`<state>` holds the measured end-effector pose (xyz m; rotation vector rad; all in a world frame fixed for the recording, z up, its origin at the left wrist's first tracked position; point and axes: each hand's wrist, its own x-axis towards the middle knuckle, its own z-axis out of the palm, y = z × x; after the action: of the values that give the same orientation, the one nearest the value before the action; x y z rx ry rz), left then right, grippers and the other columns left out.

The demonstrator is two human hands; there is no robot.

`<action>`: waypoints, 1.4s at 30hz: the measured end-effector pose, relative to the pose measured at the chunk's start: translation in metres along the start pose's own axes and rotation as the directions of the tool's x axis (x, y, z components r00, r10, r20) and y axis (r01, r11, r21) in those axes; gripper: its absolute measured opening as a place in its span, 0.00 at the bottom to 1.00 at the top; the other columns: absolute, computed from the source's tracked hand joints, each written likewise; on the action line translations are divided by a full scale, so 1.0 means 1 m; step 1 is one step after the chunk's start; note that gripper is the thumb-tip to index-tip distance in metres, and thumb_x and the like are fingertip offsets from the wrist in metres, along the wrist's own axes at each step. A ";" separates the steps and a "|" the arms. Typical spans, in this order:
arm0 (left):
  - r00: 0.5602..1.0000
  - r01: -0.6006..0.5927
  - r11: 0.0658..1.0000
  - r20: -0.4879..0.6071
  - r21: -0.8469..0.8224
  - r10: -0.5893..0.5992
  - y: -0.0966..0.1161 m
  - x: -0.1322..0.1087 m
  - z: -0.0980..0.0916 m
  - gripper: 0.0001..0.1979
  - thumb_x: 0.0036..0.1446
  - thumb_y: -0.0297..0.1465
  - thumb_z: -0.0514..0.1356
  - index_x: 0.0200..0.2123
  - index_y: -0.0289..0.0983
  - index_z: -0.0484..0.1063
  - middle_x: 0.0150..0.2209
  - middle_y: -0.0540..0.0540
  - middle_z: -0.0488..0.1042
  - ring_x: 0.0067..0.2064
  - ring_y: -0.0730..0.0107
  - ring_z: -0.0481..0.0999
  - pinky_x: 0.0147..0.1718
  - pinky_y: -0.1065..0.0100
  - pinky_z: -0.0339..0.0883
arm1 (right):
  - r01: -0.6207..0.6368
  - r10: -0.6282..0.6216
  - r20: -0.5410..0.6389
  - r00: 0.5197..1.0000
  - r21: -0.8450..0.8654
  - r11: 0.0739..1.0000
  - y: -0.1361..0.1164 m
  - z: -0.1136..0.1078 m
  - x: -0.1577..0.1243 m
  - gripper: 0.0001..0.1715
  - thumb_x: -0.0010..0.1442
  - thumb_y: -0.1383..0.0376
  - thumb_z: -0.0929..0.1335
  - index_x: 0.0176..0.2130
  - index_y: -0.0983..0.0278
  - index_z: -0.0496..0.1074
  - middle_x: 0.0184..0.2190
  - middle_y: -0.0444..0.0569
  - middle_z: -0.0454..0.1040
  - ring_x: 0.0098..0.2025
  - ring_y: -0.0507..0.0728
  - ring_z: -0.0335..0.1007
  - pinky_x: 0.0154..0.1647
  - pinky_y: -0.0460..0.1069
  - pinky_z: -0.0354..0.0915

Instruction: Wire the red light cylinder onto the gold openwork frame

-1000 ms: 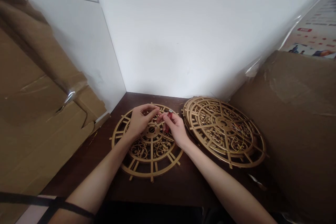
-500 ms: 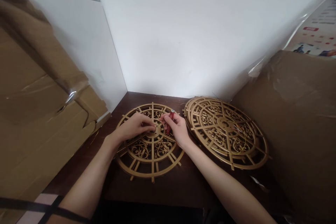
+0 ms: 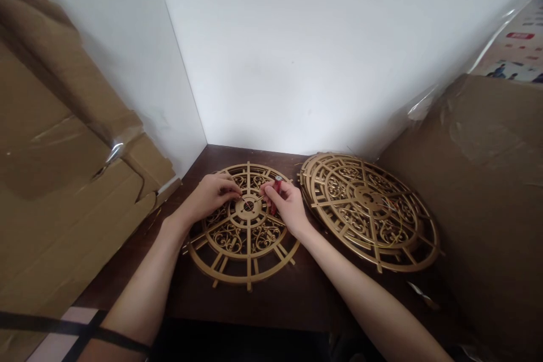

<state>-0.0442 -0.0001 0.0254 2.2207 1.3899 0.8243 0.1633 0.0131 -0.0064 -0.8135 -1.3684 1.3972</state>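
A round gold openwork panel point(image 3: 249, 280) with scrollwork and spokes lies flat on the dark table. Over the left of its hub my left hand point(image 3: 214, 197) is closed, thumb and fingertips pinched on a thin wire point(image 3: 246, 201) by the centre hole. To the right of the hub my right hand point(image 3: 286, 206) is closed around a small red stick with a metal end, which looks like a lighter point(image 3: 278, 185). Its thumb and forefinger meet near another thin strand, too fine to make out clearly.
More gold panels point(image 3: 377, 263) are stacked to the right, with thin yellow wire on top. Near the table's right side lies a small knife point(image 3: 422, 296). Cardboard boxes point(image 3: 63, 181) point(image 3: 479, 181) flank the table point(image 3: 254, 311), and a white wall point(image 3: 297, 56) stands behind.
My left hand has moved slightly left and up, away from the hub, uncovering the centre hole and a wire there. My right hand stays nearly in place, still around the red stick.
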 end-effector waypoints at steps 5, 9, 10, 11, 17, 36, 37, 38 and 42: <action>0.999 -0.011 0.996 -0.038 0.092 0.015 -0.005 -0.001 0.006 0.09 0.56 0.32 0.57 0.30 0.37 0.77 0.32 0.45 0.71 0.36 0.68 0.70 0.37 0.67 0.63 | 0.058 -0.044 0.086 0.995 -0.160 0.985 0.000 -0.001 -0.003 0.16 0.57 0.56 0.66 0.38 0.65 0.75 0.29 0.47 0.75 0.29 0.51 0.68 0.29 0.45 0.63; 0.999 -0.024 0.990 -0.025 0.137 0.028 -0.004 0.000 0.008 0.10 0.56 0.32 0.56 0.30 0.36 0.76 0.31 0.45 0.70 0.37 0.67 0.68 0.38 0.66 0.62 | 0.084 -0.066 0.097 0.993 -0.196 0.977 0.001 -0.001 -0.004 0.17 0.58 0.56 0.66 0.39 0.65 0.75 0.31 0.48 0.76 0.30 0.52 0.69 0.33 0.46 0.64; 0.999 -0.025 0.989 -0.024 0.148 0.028 -0.003 0.000 0.008 0.10 0.56 0.32 0.56 0.30 0.36 0.76 0.31 0.45 0.69 0.37 0.66 0.68 0.38 0.65 0.62 | 0.088 -0.070 0.098 0.993 -0.195 0.977 0.001 -0.001 -0.004 0.17 0.58 0.56 0.66 0.39 0.65 0.75 0.31 0.48 0.76 0.30 0.52 0.69 0.33 0.47 0.64; 0.999 -0.023 0.987 -0.028 0.162 0.028 -0.002 -0.001 0.008 0.10 0.56 0.33 0.56 0.30 0.37 0.76 0.32 0.45 0.70 0.37 0.66 0.68 0.38 0.65 0.62 | 0.090 -0.072 0.099 0.992 -0.196 0.976 0.001 -0.001 -0.004 0.17 0.58 0.56 0.66 0.39 0.65 0.75 0.31 0.48 0.76 0.30 0.52 0.69 0.33 0.47 0.64; 0.991 0.020 0.977 -0.132 0.214 0.009 -0.001 -0.001 0.008 0.10 0.55 0.34 0.56 0.31 0.37 0.76 0.32 0.45 0.70 0.38 0.65 0.67 0.38 0.64 0.61 | 0.081 -0.065 0.082 0.995 -0.210 0.974 0.003 -0.001 -0.003 0.18 0.58 0.55 0.66 0.37 0.66 0.75 0.30 0.48 0.76 0.28 0.52 0.68 0.29 0.46 0.63; 0.868 0.135 0.514 -0.149 -0.847 -0.474 0.078 0.020 0.053 0.07 0.50 0.31 0.60 0.32 0.34 0.72 0.28 0.49 0.71 0.27 0.78 0.67 0.28 0.74 0.64 | 0.124 -0.140 -0.042 0.989 -0.256 0.959 0.000 -0.001 0.000 0.19 0.59 0.54 0.63 0.29 0.66 0.73 0.22 0.44 0.69 0.29 0.53 0.66 0.32 0.46 0.63; 0.819 0.097 0.523 -0.230 -0.846 -0.525 0.071 0.026 0.059 0.07 0.48 0.29 0.60 0.33 0.34 0.71 0.28 0.49 0.70 0.28 0.78 0.68 0.30 0.74 0.65 | 0.127 -0.144 -0.049 0.988 -0.261 0.957 0.000 -0.001 0.000 0.20 0.60 0.54 0.63 0.30 0.66 0.73 0.23 0.44 0.71 0.30 0.53 0.66 0.33 0.46 0.63; 0.781 0.082 0.543 -0.285 -0.835 -0.555 0.066 0.031 0.063 0.08 0.47 0.28 0.61 0.34 0.33 0.71 0.30 0.49 0.70 0.29 0.78 0.68 0.31 0.74 0.64 | 0.132 -0.152 -0.055 0.987 -0.267 0.955 0.000 0.000 0.001 0.20 0.60 0.54 0.63 0.31 0.66 0.74 0.25 0.45 0.72 0.31 0.54 0.67 0.34 0.47 0.63; 0.793 0.078 0.551 -0.283 -0.831 -0.539 0.055 0.036 0.068 0.11 0.50 0.33 0.61 0.36 0.32 0.71 0.30 0.49 0.70 0.29 0.78 0.67 0.30 0.74 0.64 | 0.141 -0.176 -0.082 0.981 -0.323 0.936 -0.002 0.000 0.001 0.20 0.59 0.54 0.63 0.32 0.66 0.75 0.25 0.45 0.72 0.30 0.53 0.65 0.33 0.46 0.62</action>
<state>0.0498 0.0073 0.0172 1.0247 1.2090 1.5869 0.1637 0.0136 -0.0046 -0.9490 -1.5574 1.0064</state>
